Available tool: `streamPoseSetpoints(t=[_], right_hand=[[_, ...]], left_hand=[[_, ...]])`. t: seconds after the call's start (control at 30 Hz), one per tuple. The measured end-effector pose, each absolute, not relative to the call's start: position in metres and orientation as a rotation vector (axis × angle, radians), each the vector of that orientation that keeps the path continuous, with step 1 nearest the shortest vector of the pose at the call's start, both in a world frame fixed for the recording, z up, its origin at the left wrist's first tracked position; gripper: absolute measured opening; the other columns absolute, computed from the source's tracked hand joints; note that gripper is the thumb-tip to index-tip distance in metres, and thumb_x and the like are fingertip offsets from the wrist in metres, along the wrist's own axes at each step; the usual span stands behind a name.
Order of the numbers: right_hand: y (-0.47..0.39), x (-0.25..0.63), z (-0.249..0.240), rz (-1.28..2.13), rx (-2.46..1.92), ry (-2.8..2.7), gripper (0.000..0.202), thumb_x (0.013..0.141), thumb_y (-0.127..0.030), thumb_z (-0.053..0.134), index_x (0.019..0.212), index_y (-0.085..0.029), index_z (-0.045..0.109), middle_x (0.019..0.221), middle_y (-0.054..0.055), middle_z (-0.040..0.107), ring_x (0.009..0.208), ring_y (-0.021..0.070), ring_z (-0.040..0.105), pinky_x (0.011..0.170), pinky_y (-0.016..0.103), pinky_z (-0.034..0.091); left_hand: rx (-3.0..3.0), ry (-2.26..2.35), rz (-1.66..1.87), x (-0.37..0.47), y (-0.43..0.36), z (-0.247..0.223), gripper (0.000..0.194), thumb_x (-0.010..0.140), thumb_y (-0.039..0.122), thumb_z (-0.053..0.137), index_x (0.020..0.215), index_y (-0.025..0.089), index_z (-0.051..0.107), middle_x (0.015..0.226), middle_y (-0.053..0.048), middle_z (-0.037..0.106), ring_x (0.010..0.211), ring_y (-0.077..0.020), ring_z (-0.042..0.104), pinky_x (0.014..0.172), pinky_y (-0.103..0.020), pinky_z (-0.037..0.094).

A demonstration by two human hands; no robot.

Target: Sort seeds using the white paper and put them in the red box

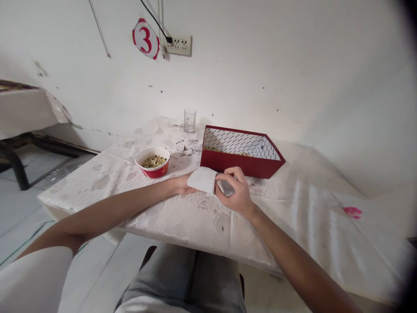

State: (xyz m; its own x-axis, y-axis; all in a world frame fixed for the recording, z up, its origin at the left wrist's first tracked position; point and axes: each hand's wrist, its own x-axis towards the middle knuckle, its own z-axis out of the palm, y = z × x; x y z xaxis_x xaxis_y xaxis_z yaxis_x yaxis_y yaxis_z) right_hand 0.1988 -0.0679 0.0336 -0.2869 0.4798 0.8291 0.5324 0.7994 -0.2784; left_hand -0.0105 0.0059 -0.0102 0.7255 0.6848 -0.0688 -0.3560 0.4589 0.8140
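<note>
A small, flat white pouch (pixel 202 180) is between my hands, above the front part of the table; whether anything is in it I cannot tell. My left hand (pixel 185 184) holds it from beneath and the left, and the pouch hides most of those fingers. On its right edge, the thumb and fingertips of my right hand (pixel 237 191) are pinched closed. Just behind my hands stands an open dark red box (pixel 234 164) with a patterned lining and some grains inside. Left of it, a red and white paper bowl (pixel 156 173) contains mixed light and dark grains.
A clear glass (pixel 190 121) stands near the wall. Dark dried bits (pixel 185 149) lie scattered between bowl and box. A patterned plastic cloth (pixel 286 217) covers the table. On the wall are a socket strip (pixel 180 45) with a plugged-in cable and a red number sign (pixel 146 39).
</note>
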Motion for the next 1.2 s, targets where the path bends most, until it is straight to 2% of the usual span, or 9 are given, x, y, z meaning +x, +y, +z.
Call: streamPoseSetpoints(t=[0.17, 0.3, 0.47, 0.57, 0.73, 0.97, 1.07, 1.2], right_hand=[[-0.066, 0.198, 0.031, -0.068, -0.787, -1.912, 0.024, 0.083, -0.015, 0.069, 0.106, -0.025, 0.068, 0.1, 0.007, 0.056, 0.092, 0.024, 0.06, 0.077, 0.041, 0.055], [-0.064, 0.2, 0.033, -0.11, -0.829, -1.89, 0.021, 0.083, -0.015, 0.069, 0.101, -0.025, 0.069, 0.097, 0.006, 0.056, 0.089, 0.0234, 0.059, 0.076, 0.041, 0.054], [-0.064, 0.201, 0.035, -0.135, -0.841, -1.86, 0.018, 0.085, -0.016, 0.071, 0.1, -0.025, 0.072, 0.097, 0.006, 0.056, 0.089, 0.0226, 0.059, 0.078, 0.041, 0.054], [-0.065, 0.201, 0.035, -0.126, -0.815, -1.872, 0.021, 0.084, -0.016, 0.072, 0.103, -0.026, 0.073, 0.097, 0.006, 0.056, 0.088, 0.0221, 0.058, 0.076, 0.04, 0.054], [-0.064, 0.201, 0.033, -0.097, -0.726, -1.925, 0.024, 0.084, -0.014, 0.072, 0.104, -0.026, 0.074, 0.096, 0.005, 0.056, 0.087, 0.0208, 0.058, 0.074, 0.038, 0.053], [-0.061, 0.204, 0.03, -0.162, -0.749, -1.903, 0.023, 0.085, -0.015, 0.072, 0.104, -0.029, 0.076, 0.093, 0.005, 0.056, 0.084, 0.0209, 0.058, 0.073, 0.039, 0.053], [-0.06, 0.204, 0.029, -0.155, -0.785, -1.896, 0.021, 0.085, -0.017, 0.072, 0.101, -0.03, 0.077, 0.093, 0.005, 0.057, 0.084, 0.0212, 0.058, 0.073, 0.04, 0.053], [-0.061, 0.203, 0.031, -0.163, -0.837, -1.866, 0.017, 0.086, -0.019, 0.072, 0.099, -0.029, 0.078, 0.093, 0.005, 0.057, 0.084, 0.0209, 0.058, 0.074, 0.04, 0.053]], left_hand=[[0.899, 0.427, 0.734, -0.006, 0.003, -0.011, 0.037, 0.076, 0.025, 0.087, 0.108, 0.011, 0.076, 0.102, -0.013, 0.079, 0.09, -0.0213, 0.074, 0.085, -0.032, 0.056], [0.945, 0.435, 0.72, -0.003, 0.0, -0.005, 0.037, 0.077, 0.023, 0.085, 0.112, 0.014, 0.076, 0.11, -0.013, 0.078, 0.094, -0.0207, 0.074, 0.085, -0.031, 0.056], [0.937, 0.355, 0.665, -0.003, 0.004, -0.006, 0.039, 0.083, 0.035, 0.081, 0.115, 0.014, 0.075, 0.118, -0.016, 0.077, 0.103, -0.0238, 0.073, 0.086, -0.032, 0.057], [0.915, 0.354, 0.681, -0.005, 0.009, -0.014, 0.043, 0.079, 0.031, 0.084, 0.118, 0.016, 0.075, 0.117, -0.014, 0.078, 0.105, -0.0238, 0.073, 0.09, -0.033, 0.057], [0.885, 0.391, 0.691, -0.008, 0.014, -0.021, 0.035, 0.075, 0.023, 0.086, 0.107, 0.012, 0.078, 0.107, -0.014, 0.08, 0.098, -0.0248, 0.075, 0.092, -0.034, 0.056], [0.897, 0.445, 0.755, -0.007, 0.011, -0.019, 0.043, 0.072, 0.025, 0.087, 0.112, 0.011, 0.077, 0.107, -0.016, 0.08, 0.094, -0.0271, 0.076, 0.084, -0.035, 0.057], [0.91, 0.424, 0.746, -0.006, 0.013, -0.021, 0.047, 0.073, 0.03, 0.087, 0.114, 0.012, 0.077, 0.112, -0.016, 0.079, 0.1, -0.0268, 0.075, 0.089, -0.034, 0.057], [0.905, 0.378, 0.711, -0.006, 0.013, -0.015, 0.038, 0.08, 0.031, 0.082, 0.114, 0.014, 0.077, 0.119, -0.015, 0.077, 0.107, -0.0242, 0.073, 0.096, -0.033, 0.054]])
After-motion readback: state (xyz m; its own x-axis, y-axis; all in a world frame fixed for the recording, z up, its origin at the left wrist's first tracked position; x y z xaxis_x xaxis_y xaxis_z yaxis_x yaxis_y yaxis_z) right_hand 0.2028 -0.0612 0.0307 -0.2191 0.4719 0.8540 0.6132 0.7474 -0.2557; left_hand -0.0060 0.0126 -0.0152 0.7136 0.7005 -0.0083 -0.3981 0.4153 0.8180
